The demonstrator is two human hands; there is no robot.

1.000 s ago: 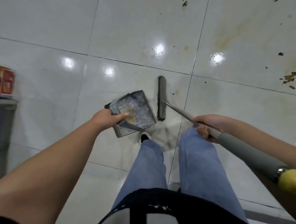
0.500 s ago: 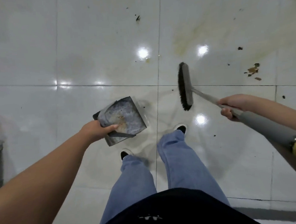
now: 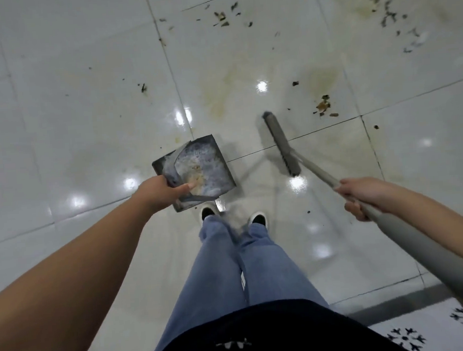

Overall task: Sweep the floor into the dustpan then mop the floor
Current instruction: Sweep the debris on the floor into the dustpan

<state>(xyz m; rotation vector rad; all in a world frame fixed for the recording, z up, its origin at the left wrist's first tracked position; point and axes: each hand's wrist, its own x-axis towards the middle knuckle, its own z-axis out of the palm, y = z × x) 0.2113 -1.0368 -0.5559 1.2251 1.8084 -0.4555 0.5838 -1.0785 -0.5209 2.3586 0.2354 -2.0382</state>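
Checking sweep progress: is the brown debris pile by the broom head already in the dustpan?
No. The debris pile lies on the tile beyond the broom head, apart from the dustpan.

Even, moderately bright overhead lighting. The glossy floor (image 3: pixel 83 117) carries several small white glare spots, notably beside the left hand (image 3: pixel 158 190) and ahead of the right hand (image 3: pixel 363 193). Shadows are faint and soft. Wide-angle distortion bends tile lines toward the edges; debris far beyond both hands is motion-blurred.
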